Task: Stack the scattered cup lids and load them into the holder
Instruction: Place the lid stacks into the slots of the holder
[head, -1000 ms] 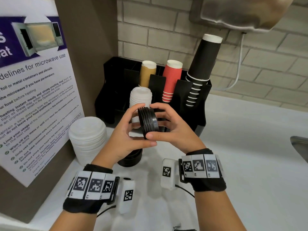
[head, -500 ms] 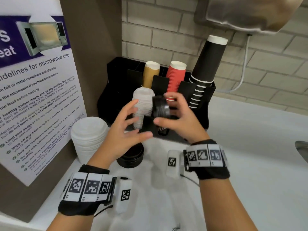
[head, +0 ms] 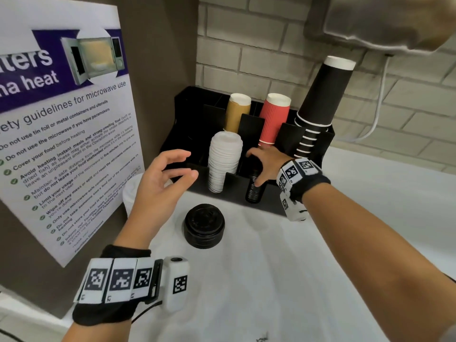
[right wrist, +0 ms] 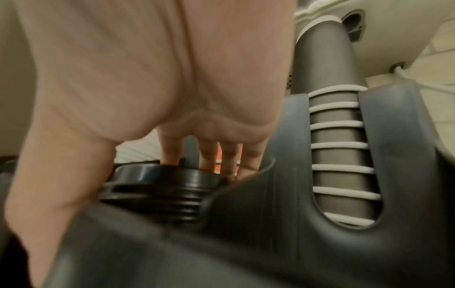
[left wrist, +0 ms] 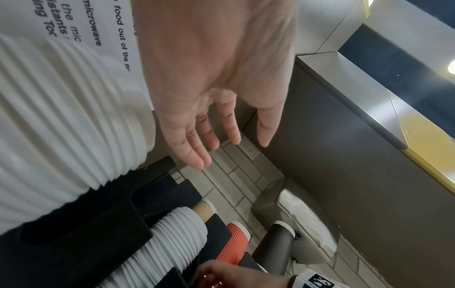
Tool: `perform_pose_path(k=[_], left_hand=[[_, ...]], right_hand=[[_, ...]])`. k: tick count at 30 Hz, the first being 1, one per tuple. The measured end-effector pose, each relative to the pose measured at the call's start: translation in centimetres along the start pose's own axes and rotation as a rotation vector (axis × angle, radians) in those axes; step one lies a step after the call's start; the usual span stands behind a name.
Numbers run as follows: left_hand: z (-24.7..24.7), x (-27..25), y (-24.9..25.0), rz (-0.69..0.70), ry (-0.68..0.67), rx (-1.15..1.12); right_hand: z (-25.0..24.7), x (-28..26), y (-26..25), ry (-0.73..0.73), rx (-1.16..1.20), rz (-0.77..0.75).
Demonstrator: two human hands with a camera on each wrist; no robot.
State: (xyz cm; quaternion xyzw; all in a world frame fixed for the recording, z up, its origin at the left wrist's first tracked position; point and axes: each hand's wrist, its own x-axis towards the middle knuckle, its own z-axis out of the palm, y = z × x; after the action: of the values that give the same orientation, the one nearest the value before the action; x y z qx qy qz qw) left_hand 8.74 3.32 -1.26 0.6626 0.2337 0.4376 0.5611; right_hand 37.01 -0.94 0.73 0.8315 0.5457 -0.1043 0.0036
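My right hand [head: 254, 169] reaches into a front slot of the black holder [head: 269, 203] and grips a short stack of black lids [head: 253, 192], thumb on its front, fingers over its top. In the right wrist view the fingers [right wrist: 169, 152] touch the top of that stack [right wrist: 157, 187], which sits partly down in the slot. My left hand [head: 190, 165] hovers open and empty left of the holder. A second black lid stack [head: 204, 225] stands on the counter. A tall white lid stack [head: 224, 164] fills the neighbouring slot.
Brown cups [head: 238, 112], red cups [head: 275, 117] and black cups [head: 320, 99] stand in the holder's rear slots. Another white lid stack [head: 129, 191] sits on the counter behind my left hand, against the poster panel [head: 61, 144]. A dispenser [head: 382, 23] hangs above.
The black lid stack held by both hands went forward and down into the holder slot in my right hand alone. My left hand let go and now hovers open.
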Motion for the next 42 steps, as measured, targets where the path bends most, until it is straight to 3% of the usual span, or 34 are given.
perform_pose_path(k=[12, 17, 19, 21, 22, 25, 27, 29, 37, 40, 42], left_hand=[[0.5, -0.1, 0.3, -0.027, -0.006, 0.030], [0.6, -0.2, 0.3, -0.034, -0.008, 0.040], [0.5, -0.2, 0.3, -0.036, -0.003, 0.039], [0.5, -0.1, 0.3, -0.034, 0.003, 0.038], [0.5, -0.1, 0.3, -0.034, 0.007, 0.038], [0.5, 0.0, 0.4, -0.033, 0.006, 0.034], [0.5, 0.0, 0.4, -0.031, -0.001, 0.033], [0.5, 0.0, 0.4, -0.034, -0.011, 0.034], [0.3, -0.2, 0.2, -0.036, -0.010, 0.031], [0.3, 0.0, 0.1, -0.020, -0.017, 0.022], [0.3, 0.1, 0.0, -0.012, -0.022, 0.010]], right_hand=[[1.3, -1.0, -0.1, 0.033, -0.040, 0.055], [1.3, -2.5, -1.1, 0.055, -0.172, 0.104], [1.2, -3.6, -2.1, 0.180, -0.203, 0.095], [1.5, -4.6, -3.7, 0.342, -0.121, -0.017], [1.8, -5.1, -4.8, 0.348, -0.032, -0.098], [3.6, -5.8, -8.1, 0.031, 0.180, -0.270], [5.2, -5.7, -9.7, -0.154, 0.141, -0.287], [6.6, -5.4, -10.6, -0.230, 0.090, -0.290], [8.5, -4.3, -10.7, -0.267, 0.094, -0.251], [8.0, -4.4, -9.9, -0.238, 0.206, -0.228], [7.0, -4.8, -9.1, -0.146, 0.356, -0.230]])
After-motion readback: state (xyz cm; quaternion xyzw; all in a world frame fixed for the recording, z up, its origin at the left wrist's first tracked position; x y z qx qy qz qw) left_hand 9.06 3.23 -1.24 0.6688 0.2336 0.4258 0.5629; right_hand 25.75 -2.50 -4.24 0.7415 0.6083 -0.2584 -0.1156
